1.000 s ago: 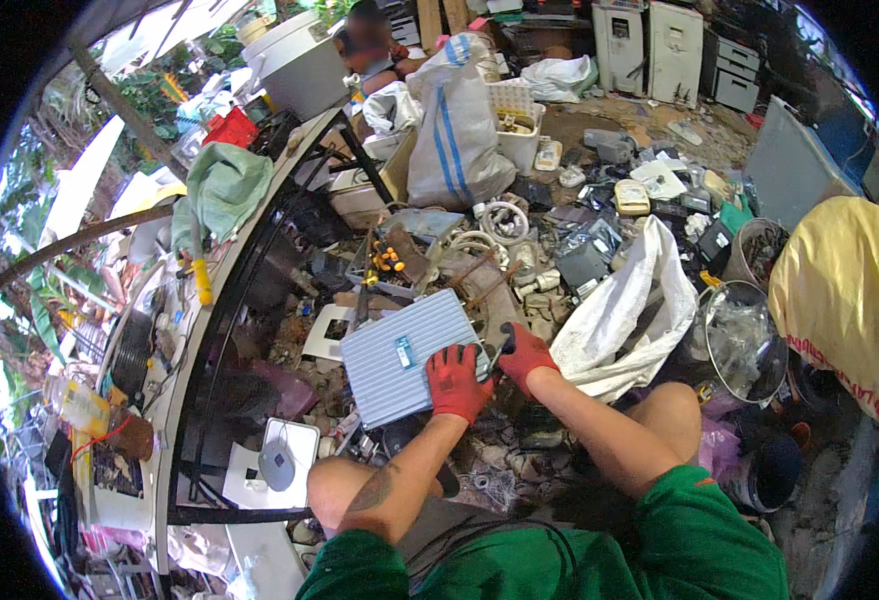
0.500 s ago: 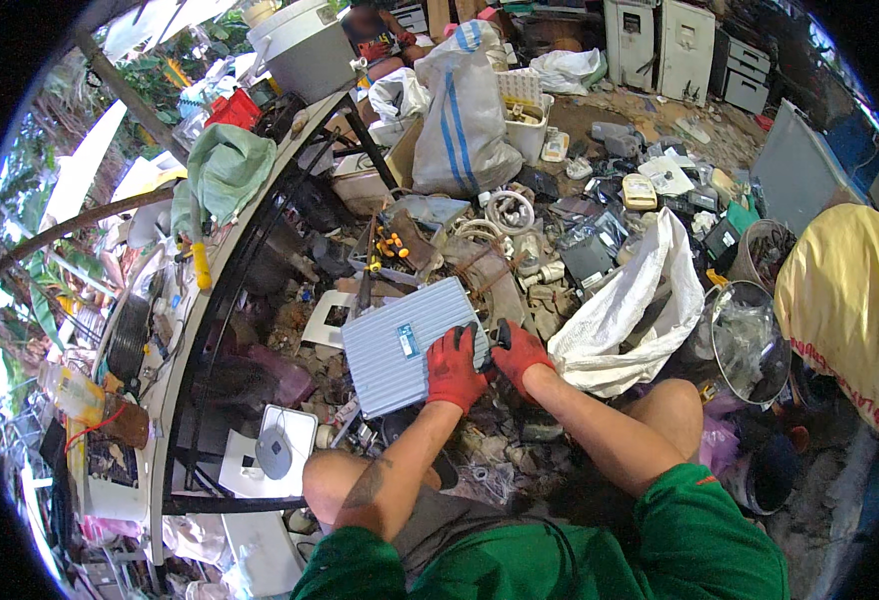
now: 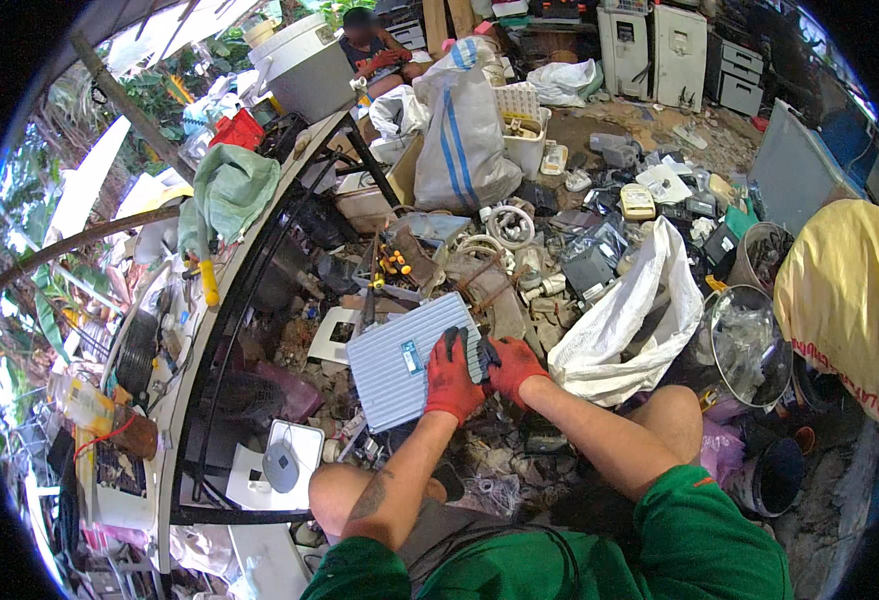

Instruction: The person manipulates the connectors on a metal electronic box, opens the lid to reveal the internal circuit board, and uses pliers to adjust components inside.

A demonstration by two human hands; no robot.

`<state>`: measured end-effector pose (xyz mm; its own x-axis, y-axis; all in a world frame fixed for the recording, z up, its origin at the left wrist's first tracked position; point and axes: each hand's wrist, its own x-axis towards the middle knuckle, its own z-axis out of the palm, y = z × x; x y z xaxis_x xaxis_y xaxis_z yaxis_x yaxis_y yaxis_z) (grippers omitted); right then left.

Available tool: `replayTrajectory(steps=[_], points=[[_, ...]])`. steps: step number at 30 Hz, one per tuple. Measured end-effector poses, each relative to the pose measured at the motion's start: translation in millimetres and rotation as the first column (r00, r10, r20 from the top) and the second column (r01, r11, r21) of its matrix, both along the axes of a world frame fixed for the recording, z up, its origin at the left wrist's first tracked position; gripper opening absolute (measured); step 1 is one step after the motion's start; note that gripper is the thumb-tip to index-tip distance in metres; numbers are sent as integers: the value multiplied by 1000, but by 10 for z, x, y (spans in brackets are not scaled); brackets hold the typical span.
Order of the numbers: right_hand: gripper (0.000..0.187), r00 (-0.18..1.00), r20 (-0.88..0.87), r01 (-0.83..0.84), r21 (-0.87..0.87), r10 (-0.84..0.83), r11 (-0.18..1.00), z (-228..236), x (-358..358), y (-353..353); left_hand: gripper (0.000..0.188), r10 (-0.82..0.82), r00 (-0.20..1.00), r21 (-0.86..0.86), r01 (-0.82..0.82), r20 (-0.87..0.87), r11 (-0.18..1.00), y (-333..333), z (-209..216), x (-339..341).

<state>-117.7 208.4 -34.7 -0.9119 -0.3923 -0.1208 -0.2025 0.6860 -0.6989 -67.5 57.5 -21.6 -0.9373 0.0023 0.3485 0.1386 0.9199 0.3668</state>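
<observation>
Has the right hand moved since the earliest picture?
Yes: judged against the open white sack, the right hand has shifted slightly left, away from it.

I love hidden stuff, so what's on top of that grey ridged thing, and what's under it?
On top of the grey ridged thing are a small label and the gloved left hand. What lies directly under it is covered, so I can't tell.
</observation>
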Motion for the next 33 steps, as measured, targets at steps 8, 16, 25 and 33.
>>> replayTrajectory(steps=[8,16,25,33], points=[[58,994,-104,-43,27,45,999,16,29,-83,75,-125,991,146,119,37,982,-231,-76,-85],[52,989,56,-137,-26,139,990,7,-19,-16,60,-299,953,324,301,-57,897,-282,-8,-69],[36,920,-283,-280,11,271,960,-76,249,15,59,-361,930,423,298,76,856,-653,-313,-151],[35,902,-371,-193,112,221,975,-46,414,372,65,-304,925,13,309,226,951,-457,-261,-68]])
